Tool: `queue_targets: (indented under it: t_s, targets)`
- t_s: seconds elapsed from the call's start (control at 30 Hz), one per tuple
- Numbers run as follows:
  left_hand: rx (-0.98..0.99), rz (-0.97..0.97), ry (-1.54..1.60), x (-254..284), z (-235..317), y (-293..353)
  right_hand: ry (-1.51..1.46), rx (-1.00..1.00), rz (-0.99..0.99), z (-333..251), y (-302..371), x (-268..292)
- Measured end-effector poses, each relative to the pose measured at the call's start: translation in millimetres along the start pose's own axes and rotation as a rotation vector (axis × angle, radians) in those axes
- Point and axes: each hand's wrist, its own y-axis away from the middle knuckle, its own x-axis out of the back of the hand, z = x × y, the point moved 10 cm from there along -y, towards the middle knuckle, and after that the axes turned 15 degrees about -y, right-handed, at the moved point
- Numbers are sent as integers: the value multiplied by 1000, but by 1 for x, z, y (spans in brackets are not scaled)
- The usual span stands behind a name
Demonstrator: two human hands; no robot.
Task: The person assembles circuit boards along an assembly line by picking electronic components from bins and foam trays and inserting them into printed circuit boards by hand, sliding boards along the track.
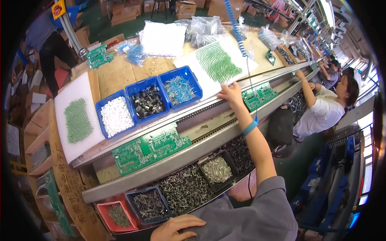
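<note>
My right hand (230,94) reaches to the near edge of a white foam sheet (193,60), its fingers pinched together. Whatever is between the fingertips is too small to make out. Rows of small green parts (221,63) stand on that sheet. A blue band (250,127) circles my right wrist. At the lower edge my left hand (177,227) is curled beside the bins, partly cut off; what it holds, if anything, is hidden. Green circuit boards (150,148) lie in the rail track, another board (259,96) just right of my right hand.
Blue bins hold white connectors (116,115), black parts (148,101) and blue leaded parts (179,89). A second foam sheet (92,136) stands left. Nearer are a red bin (105,211), a dark blue bin (149,204) and metal-leaded parts (185,189). A co-worker (321,108) sits right; a coiled blue cord (236,28) hangs down.
</note>
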Motion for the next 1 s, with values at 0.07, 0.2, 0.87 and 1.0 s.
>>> queue_targets:
  t_s: [0.07,0.2,0.87,1.0]
  targets:
    - [2,4,5,-1,-2,1,96,-69,-25,-2,-2,3]
    - [-101,-81,43,-11,-9,3,250,-184,-84,-6,5,18]
    - [-85,11,55,-9,-7,0,1748,-7,-1015,116,20,12]
    - [-78,12,54,-7,-9,-1,1630,-54,-1013,121,21,9]
